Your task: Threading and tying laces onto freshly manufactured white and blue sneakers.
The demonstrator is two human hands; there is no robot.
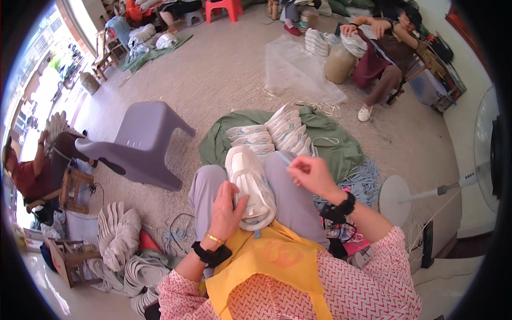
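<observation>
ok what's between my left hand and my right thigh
The white shoe: the head view shows it touching the left hand, with right thigh beyond.

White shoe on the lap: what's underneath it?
Lavender trousers show on either side of the white shoe, the yellow apron at its near end. The shoe hides its underside and whatever lies directly beneath.

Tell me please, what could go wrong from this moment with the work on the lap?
The white shoe lies across the lap with only the left hand on it, so it might slide if that hand loosens. The thin bluish piece at the fingertips of the right hand is small and could perhaps be dropped. The stacked shoe uppers sit just beyond the knees, so a leg movement may topple them.
</observation>
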